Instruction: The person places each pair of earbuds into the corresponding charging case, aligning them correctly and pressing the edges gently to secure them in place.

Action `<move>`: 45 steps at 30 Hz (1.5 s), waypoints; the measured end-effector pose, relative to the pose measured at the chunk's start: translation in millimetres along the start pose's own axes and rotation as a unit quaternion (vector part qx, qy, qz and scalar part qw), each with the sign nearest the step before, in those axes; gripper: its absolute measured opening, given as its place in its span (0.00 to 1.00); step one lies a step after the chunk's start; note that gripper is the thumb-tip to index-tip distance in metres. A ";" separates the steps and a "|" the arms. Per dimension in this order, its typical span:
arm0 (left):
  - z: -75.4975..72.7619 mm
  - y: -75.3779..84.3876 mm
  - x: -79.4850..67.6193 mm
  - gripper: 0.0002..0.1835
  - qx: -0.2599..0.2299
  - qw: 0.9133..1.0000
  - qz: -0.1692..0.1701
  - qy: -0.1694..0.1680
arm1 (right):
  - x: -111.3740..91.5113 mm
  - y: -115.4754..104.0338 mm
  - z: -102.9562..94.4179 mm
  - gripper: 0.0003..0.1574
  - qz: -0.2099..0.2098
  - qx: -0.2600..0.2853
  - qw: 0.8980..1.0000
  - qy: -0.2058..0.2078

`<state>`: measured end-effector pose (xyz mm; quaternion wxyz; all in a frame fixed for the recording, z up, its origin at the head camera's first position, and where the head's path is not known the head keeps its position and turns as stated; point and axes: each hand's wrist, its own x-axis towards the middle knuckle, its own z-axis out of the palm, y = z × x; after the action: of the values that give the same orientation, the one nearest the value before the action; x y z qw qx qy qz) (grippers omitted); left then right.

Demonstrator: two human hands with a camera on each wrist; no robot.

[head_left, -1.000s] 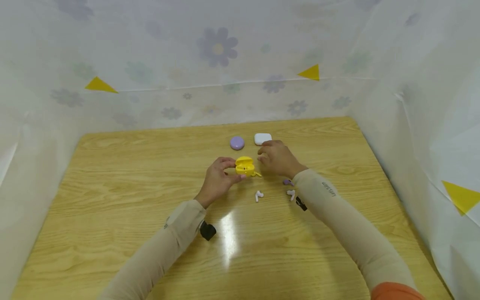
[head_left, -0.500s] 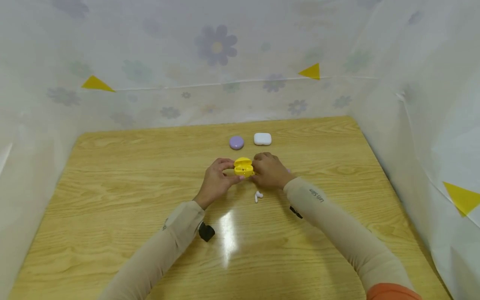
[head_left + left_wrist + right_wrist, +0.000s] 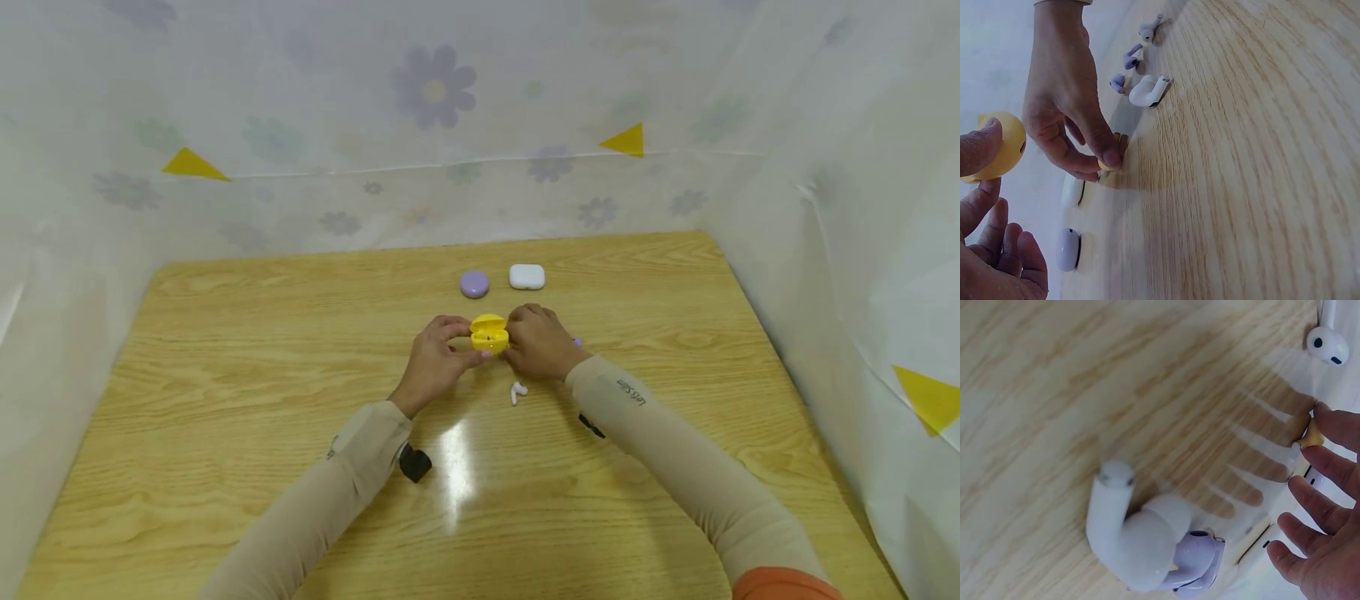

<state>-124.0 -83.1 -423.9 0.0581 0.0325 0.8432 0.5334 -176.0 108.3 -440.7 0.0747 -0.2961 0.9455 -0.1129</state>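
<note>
In the head view, my left hand (image 3: 437, 360) holds a yellow earbud case (image 3: 490, 342) with its lid raised, thumb in front and fingers behind. The left wrist view shows the case (image 3: 1009, 147) held above the table. My right hand (image 3: 542, 343) is down at the tabletop just right of the case. Its thumb and forefinger pinch a yellow earbud (image 3: 1314, 435), seen in the right wrist view; the other fingers are spread. A white earbud (image 3: 518, 392) lies nearer the person. Whether anything sits inside the case is too small to tell.
Behind the hands stand a round purple case (image 3: 474, 284) and a white case (image 3: 527, 277). Two purple earbuds (image 3: 1131, 59) and another white earbud (image 3: 1149, 29) lie by the right hand. Pale sheets wall the wooden table (image 3: 262, 350) at the back and sides.
My right hand has come down toward the person and taken the yellow earbud lying beside the case. The left hand and the case have hardly moved.
</note>
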 end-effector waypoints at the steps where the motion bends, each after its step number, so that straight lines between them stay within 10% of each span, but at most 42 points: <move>1: 0.0 0.1 -0.1 0.17 0.001 1.000 -0.001 0.001 | 0.4 0.4 0.6 0.17 -0.002 0.000 1.000 0.002; 13: -0.9 1.2 -0.5 0.17 0.000 1.000 -0.007 0.001 | 4.4 0.3 1.2 0.13 -0.008 0.002 1.000 0.019; 24: -3.7 1.5 2.0 0.17 -0.001 1.000 -0.011 0.001 | -3.5 -0.4 -21.7 0.11 -0.076 0.017 0.990 0.121; 30: -0.8 0.3 2.0 0.17 -0.004 1.000 -0.010 0.008 | -13.7 1.0 -32.3 0.09 -0.054 0.094 0.984 0.141; 45: 2.3 0.3 2.7 0.16 -0.003 1.000 0.001 0.002 | -28.5 -24.6 -56.8 0.11 -0.050 0.304 0.931 0.199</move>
<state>-126.3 -80.5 -424.7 0.0565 0.0322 0.8419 0.5358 -151.3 114.7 -377.5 -0.0342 -0.2773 0.8457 -0.4547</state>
